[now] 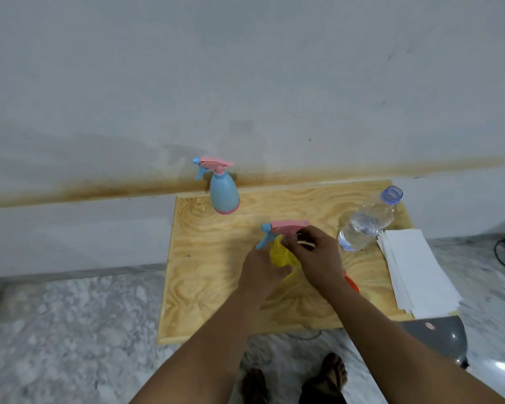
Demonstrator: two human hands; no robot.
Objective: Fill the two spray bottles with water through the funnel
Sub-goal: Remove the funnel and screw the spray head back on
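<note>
A yellow spray bottle (280, 255) stands mid-table with a pink and blue spray head (283, 228) on its neck. My left hand (261, 272) wraps around the yellow body from the left. My right hand (318, 258) grips the neck under the pink head. A blue spray bottle (224, 193) with its pink head on stands upright at the table's far edge, untouched. An uncapped clear water bottle (368, 223), partly filled, stands at the far right. An orange piece, perhaps the funnel (352, 282), peeks out from under my right wrist, mostly hidden.
The small plywood table (204, 287) stands against a grey wall. A stack of white paper sheets (417, 272) lies along its right edge. A grey object (438, 336) sits past the front right corner. My sandalled feet (327, 377) are on the marble floor.
</note>
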